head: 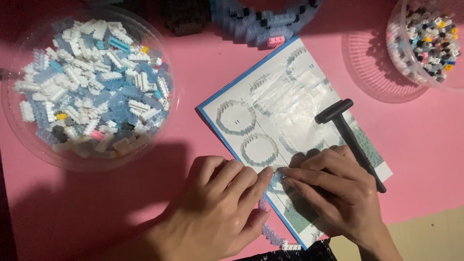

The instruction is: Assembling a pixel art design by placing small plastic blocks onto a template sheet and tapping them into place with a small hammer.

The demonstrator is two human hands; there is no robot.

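— Dim overall, lit from above and right?
— Yes; heavy shadow across the pink bench below the left bowl (darkest at the left edge).
— Sharp?
— Soft; glare on the booklet, blurred bricks top edge.

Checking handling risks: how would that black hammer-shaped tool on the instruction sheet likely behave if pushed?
The black tool looks rigid and small, probably light. Its crosswise head should stop it rolling far. Lying on the glossy instruction sheet, it may slide easily.

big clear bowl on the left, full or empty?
Full: the clear bowl is heaped nearly to its rim with small white and pale blue building bricks.
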